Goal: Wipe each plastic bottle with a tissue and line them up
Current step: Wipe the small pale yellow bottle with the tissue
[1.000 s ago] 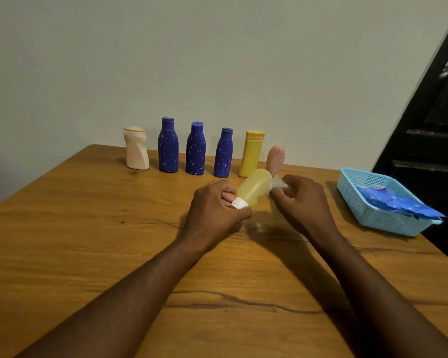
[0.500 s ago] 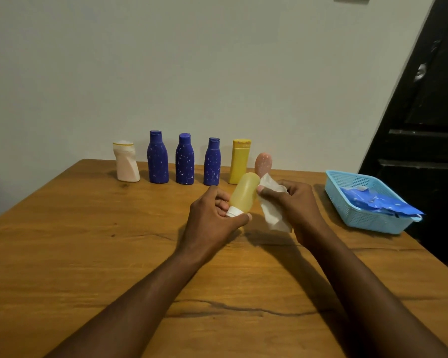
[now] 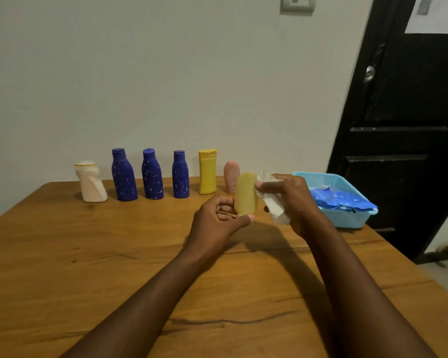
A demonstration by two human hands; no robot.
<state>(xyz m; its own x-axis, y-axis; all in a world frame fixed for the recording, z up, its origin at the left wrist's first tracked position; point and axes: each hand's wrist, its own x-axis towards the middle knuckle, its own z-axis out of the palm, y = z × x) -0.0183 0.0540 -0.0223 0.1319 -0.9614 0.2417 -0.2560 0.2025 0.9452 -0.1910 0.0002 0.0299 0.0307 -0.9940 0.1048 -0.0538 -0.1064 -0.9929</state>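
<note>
Your left hand point(image 3: 219, 223) grips the pale yellow bottle point(image 3: 245, 193) at its lower end, above the tabletop point(image 3: 88, 254). Your right hand point(image 3: 292, 200) pinches the tissue point(image 3: 274, 208) against its side. Six bottles point(image 3: 152, 174) line the wall.

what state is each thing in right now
pale yellow bottle, held upright, cap end down
tissue, crumpled, pressed to that bottle's side
left hand, gripping the bottle's lower end
right hand, holding the tissue
row of six bottles, standing by the wall
basket, holding blue packets
</note>
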